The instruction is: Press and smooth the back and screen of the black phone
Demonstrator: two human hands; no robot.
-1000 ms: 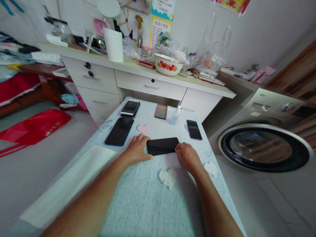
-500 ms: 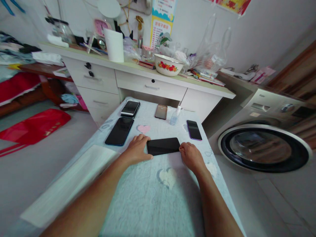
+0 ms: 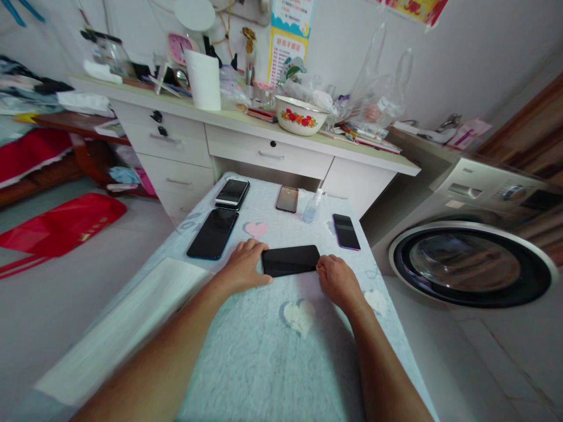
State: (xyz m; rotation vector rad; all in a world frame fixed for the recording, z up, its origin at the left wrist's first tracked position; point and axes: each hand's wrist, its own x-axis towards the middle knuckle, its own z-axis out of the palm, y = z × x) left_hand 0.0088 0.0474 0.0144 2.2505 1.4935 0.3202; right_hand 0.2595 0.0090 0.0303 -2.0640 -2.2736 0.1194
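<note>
A black smartphone (image 3: 291,261) lies sideways, screen up, on the cloth-covered table. At its left end my left hand (image 3: 246,265) grips it, thumb at the near corner and fingers at the far one. My right hand (image 3: 338,278) is closed against the phone's right end, fingertips pinched; what they hold, if anything, is hidden. Left of my left hand lies a larger phone (image 3: 213,234) with a blue edge. Beyond it sits a stack of phones (image 3: 233,193). A phone with a purple edge (image 3: 346,231) lies to the right, past my right hand.
Toward the back of the table (image 3: 264,357) are a phone case (image 3: 287,199) and a clear spray bottle (image 3: 312,207). A long whitish strip (image 3: 123,328) lies under my left forearm. A cluttered desk (image 3: 272,146) stands behind, a washing machine (image 3: 470,234) to the right.
My right hand has shifted slightly left along the phone's right end. My left hand and the phone look unmoved.
</note>
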